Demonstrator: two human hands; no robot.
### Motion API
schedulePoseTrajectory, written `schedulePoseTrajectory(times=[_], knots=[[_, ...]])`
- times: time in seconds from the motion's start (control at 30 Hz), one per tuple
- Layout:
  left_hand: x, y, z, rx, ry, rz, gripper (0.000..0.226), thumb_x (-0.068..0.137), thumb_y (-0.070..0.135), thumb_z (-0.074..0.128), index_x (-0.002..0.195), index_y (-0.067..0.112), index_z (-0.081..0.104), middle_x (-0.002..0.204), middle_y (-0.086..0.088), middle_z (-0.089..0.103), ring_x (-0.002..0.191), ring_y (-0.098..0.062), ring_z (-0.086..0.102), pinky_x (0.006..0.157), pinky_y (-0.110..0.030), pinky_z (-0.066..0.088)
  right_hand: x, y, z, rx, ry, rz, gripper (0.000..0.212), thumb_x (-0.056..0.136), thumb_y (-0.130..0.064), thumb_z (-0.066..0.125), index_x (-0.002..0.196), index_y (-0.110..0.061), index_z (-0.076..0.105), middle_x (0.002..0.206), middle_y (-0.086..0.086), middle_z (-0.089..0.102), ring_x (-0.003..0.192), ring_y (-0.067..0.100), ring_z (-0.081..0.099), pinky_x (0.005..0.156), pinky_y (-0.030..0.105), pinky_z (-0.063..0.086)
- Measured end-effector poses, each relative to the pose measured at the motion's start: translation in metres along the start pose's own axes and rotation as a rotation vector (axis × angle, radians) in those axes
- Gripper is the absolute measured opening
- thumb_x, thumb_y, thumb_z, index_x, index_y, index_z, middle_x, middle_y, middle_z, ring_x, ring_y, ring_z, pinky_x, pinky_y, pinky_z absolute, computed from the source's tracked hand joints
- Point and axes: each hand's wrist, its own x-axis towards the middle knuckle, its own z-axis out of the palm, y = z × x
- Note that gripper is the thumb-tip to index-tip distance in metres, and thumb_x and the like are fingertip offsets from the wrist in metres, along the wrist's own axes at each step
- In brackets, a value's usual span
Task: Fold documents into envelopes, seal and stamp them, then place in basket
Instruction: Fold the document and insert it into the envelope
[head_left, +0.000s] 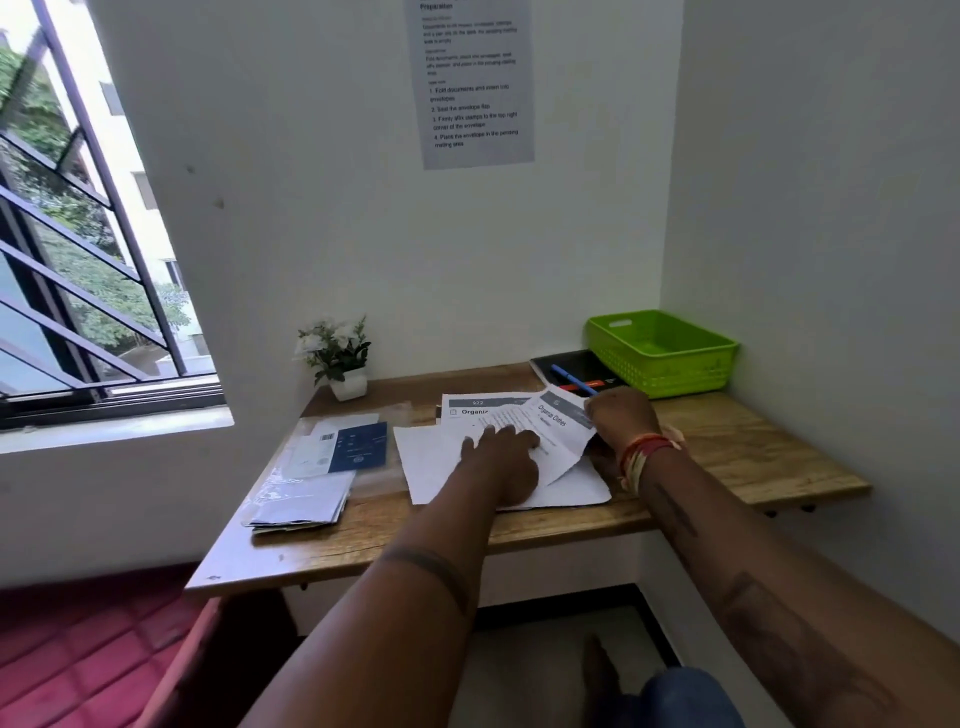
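On the wooden bench (727, 457) the left hand (501, 452) lies flat, fingers straight, pressing on a printed document (558, 426) that is partly folded up off the sheets beneath it. The right hand (621, 415) holds that document's raised right edge; its fingers seem curled round the paper, though the sheet hides them. A red thread band sits on the right wrist. More printed pages (467, 410) and a blank sheet (431, 462) lie under the document. To the left rests a stack of envelopes (306, 499) in clear plastic, with a blue booklet (361, 447) on top. At the far right corner stands a green basket (660, 353), beside a black notebook (576, 366) carrying a blue pen (571, 378). A small potted plant (337, 358) stands against the wall.
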Motion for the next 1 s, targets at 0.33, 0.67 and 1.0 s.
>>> schedulePoseTrajectory(times=[0.33,0.67,1.0], knots=[[0.012,-0.009,0.002,-0.109,0.023,-0.033,0.045,0.096,0.049,0.045,0.140,0.042,0.050,0.144,0.003,0.056,0.128,-0.027,0.053,0.108,-0.052,0.041,-0.018,0.008,0.008,0.039,-0.252,-0.156,0.027,0.095,-0.031,0.056,0.091,-0.014,0.077,0.088,-0.002,0.077,0.079,0.017,0.069,0.075,0.033,0.053],[0.039,-0.030,-0.014,-0.307,0.126,-0.091,0.045,0.099,0.023,0.041,0.143,0.026,0.047,0.134,-0.009,0.064,0.118,-0.029,0.060,0.101,-0.039,0.047,-0.015,0.022,0.028,-0.284,-0.210,-0.397,0.005,0.086,-0.020,0.073,0.089,-0.024,0.073,0.092,-0.010,0.071,0.088,0.008,0.063,0.082,0.022,0.046],[0.036,-0.027,0.002,0.176,0.032,0.006,0.050,0.104,0.056,0.024,0.154,0.053,0.020,0.170,0.003,0.005,0.149,-0.037,0.019,0.116,-0.056,0.021,0.010,0.013,0.022,-0.342,-0.329,-0.312,0.006,0.080,-0.027,0.078,0.082,-0.028,0.073,0.089,-0.014,0.071,0.087,0.005,0.062,0.075,0.022,0.043]])
